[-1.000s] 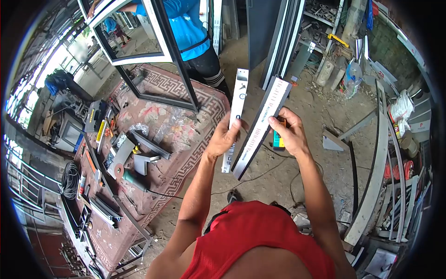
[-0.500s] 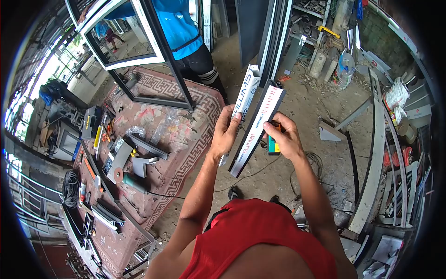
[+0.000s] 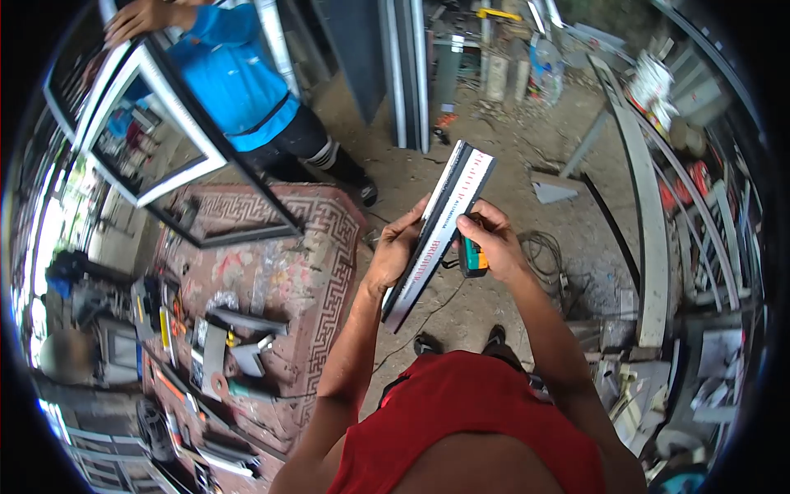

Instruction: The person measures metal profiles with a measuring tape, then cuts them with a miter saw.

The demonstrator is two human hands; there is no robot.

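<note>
Two short lengths of aluminium profile are held side by side and slanted in front of me. The nearer aluminium profile [image 3: 448, 222] has dark edges and a white film with red and blue print. Only a pale strip of the other profile [image 3: 442, 185] shows along its left side. My left hand [image 3: 397, 253] is closed around the left side of the pair. My right hand [image 3: 496, 244] presses its thumb on the printed face and also holds a green, black and orange tape measure [image 3: 473, 258] under the fingers.
At the upper left a person in a blue shirt [image 3: 239, 74] holds a dark window frame [image 3: 251, 177]. Tools and offcuts lie on a patterned carpet [image 3: 325, 272], among them an angle grinder [image 3: 247, 390]. Coiled cable [image 3: 541, 259] and a long pale profile [image 3: 638, 206] are at right.
The two profiles, apart at the top before, now lie against each other. My view has turned right. The person in blue and the window frame appear farther left, with a hand on the frame's top.
</note>
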